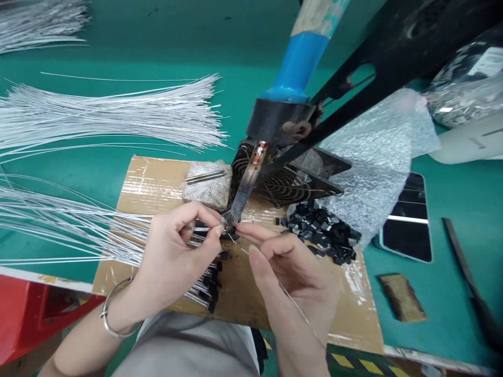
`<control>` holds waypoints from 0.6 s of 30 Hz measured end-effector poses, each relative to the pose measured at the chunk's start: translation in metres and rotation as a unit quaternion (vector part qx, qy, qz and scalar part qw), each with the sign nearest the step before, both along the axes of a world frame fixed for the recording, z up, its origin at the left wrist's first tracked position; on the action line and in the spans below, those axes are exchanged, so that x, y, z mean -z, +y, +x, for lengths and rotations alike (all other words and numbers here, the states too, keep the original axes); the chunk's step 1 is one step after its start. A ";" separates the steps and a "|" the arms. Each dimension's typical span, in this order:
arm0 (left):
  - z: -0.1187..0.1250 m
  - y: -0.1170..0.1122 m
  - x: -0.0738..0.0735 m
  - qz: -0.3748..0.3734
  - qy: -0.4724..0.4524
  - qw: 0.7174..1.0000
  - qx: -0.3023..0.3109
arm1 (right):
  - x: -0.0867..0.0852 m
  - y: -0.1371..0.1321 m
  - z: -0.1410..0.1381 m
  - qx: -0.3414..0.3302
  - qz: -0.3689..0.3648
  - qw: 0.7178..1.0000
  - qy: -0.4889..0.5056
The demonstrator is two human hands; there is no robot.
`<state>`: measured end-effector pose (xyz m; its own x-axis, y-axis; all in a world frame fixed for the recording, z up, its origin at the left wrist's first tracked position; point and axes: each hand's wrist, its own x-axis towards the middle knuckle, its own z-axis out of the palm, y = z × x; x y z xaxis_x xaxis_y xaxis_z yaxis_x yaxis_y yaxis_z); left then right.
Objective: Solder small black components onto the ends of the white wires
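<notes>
Beneath the tip of a soldering iron, mounted with a blue-wrapped handle, my two hands nearly meet. My left hand is closed in a pinch on a thin white wire, whose end is at the iron tip. Between the thumb and fingers of my right hand runs a thin strand of solder wire, its free end pointing at the tip. The exact joint is partly hidden by my fingertips and the iron. Below my left hand lie several white wires with black connectors.
Taped cardboard covers the green table. Behind the iron sits a black fan, beside a wrapped block. Loose black connectors are piled at right, near bubble wrap and a phone. Wire bundles lie left.
</notes>
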<state>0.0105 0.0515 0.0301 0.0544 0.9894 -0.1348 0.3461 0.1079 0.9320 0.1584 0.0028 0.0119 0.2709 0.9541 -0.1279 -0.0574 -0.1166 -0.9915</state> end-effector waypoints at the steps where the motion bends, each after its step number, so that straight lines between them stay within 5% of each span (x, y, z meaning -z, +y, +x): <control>1: 0.000 0.000 0.000 0.000 0.003 1.000 -0.001 | 0.000 0.000 0.000 0.001 0.001 1.000 -0.001; 18: 0.000 -0.002 -0.002 -0.001 0.003 1.000 -0.002 | 0.003 0.000 0.000 0.007 -0.002 1.000 -0.001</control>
